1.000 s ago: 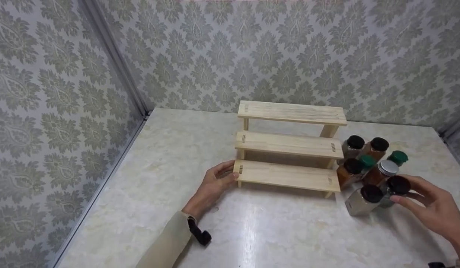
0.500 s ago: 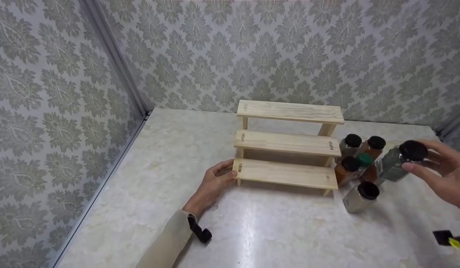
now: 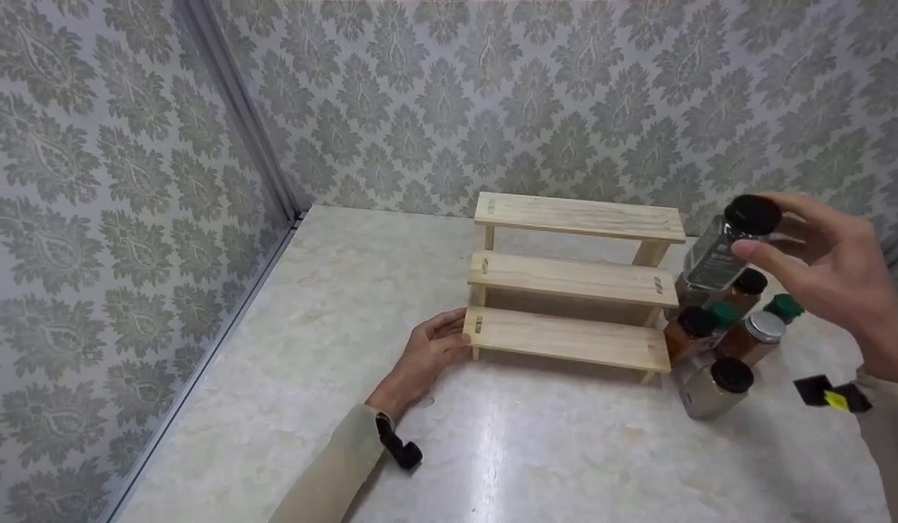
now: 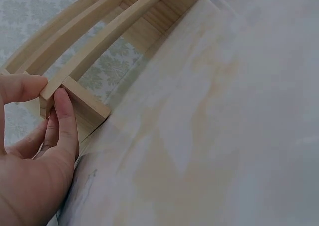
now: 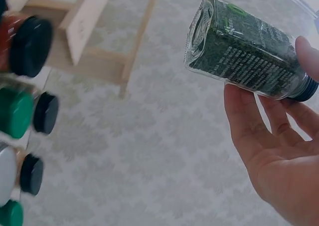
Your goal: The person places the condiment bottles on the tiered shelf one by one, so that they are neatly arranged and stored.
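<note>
Patterned wallpaper backs our pale table. Our right hand grips a black-capped jar of green flakes, tilted, above the other jars beside the wooden rack. Well apart, our left hand pinches the rack's bottom-shelf end, thumb uppermost, forearm slanting forward. We cannot read the jar's pale print.

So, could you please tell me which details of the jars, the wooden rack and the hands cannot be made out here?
Dried-herb jar: small print unreadable in the right wrist view, too small and blurred.
Back-left jar: cap hidden by the dried-herb jar, head view.
Silver-capped jar: cut off by the left edge, right wrist view.
Left hand: some fingertips hidden by the three-tier wooden rack, head view.
</note>
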The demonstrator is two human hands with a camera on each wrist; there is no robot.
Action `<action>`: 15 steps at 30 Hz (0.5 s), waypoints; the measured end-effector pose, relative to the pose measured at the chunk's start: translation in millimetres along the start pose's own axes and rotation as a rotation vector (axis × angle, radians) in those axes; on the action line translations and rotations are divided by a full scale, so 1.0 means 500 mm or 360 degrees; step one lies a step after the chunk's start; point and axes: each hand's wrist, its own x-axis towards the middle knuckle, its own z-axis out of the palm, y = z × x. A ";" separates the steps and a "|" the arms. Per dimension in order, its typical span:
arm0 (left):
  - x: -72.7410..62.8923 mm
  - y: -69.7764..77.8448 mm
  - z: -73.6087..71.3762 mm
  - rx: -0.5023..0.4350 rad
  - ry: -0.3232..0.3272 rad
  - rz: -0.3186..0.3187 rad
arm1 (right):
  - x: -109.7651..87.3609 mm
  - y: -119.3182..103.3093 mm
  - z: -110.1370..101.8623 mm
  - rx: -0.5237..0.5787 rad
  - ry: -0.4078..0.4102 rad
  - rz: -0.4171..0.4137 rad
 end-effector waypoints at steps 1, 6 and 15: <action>0.000 -0.001 0.000 0.0003 0.0002 0.0000 | 0.012 -0.006 0.004 0.0007 -0.0009 -0.0006; -0.003 -0.001 0.000 0.0019 0.0006 -0.0001 | 0.069 -0.035 0.026 0.0111 -0.0061 0.0004; -0.003 0.000 0.001 0.0018 -0.0031 0.0013 | 0.159 -0.079 0.080 0.0308 -0.0154 -0.0013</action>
